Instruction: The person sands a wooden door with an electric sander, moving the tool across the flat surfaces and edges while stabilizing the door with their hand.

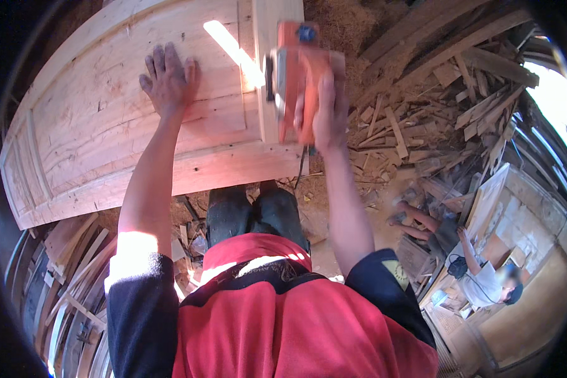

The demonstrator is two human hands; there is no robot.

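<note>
A large pale wooden door (126,113) with framed panels lies in front of me. My left hand (168,82) rests flat on its panel, fingers spread, holding nothing. My right hand (329,116) is wrapped round the handle of an orange electric planer (296,82), which sits at the door's right end, over the edge rail (268,120). A blue knob shows at the planer's far end. The tool and the right fingers are slightly blurred. Its underside is hidden, so I cannot tell how fully it touches the wood. A dark cord (302,165) hangs below it.
Wood offcuts (416,126) and sawdust cover the ground on the right. Long boards (435,38) lie at the far right. More strips of wood (75,296) are heaped at lower left. Another person (482,277) is beside a pale wooden panel (516,214) at lower right.
</note>
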